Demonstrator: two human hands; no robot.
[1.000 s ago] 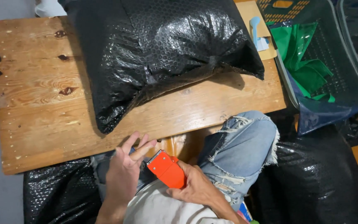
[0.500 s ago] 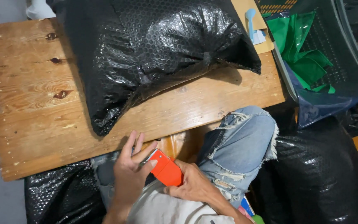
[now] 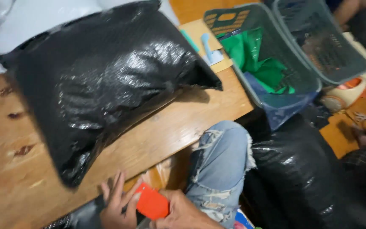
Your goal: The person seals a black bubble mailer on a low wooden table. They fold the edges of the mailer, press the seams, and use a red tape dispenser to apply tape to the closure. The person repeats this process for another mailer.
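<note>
My right hand (image 3: 183, 214) holds a small flat orange-red object (image 3: 152, 203) at the bottom of the view, just below the edge of a low wooden table (image 3: 183, 127). My left hand (image 3: 115, 203) touches the object's left side with spread fingers. A large stuffed black woven sack (image 3: 102, 85) lies on the table above both hands. My knee in torn blue jeans (image 3: 221, 157) sits right of the hands.
A grey plastic basket (image 3: 301, 80) with green cloth (image 3: 263, 63) stands at the right, a second grey basket (image 3: 323, 38) behind it. A black plastic bag (image 3: 293, 178) lies on the floor at my right. Cardboard and pale blue pieces (image 3: 210, 51) lie at the table's far corner.
The view has swung to the right and tilted, so the baskets now fill the upper right. Both hands stay on the orange-red object, lower in the view.
</note>
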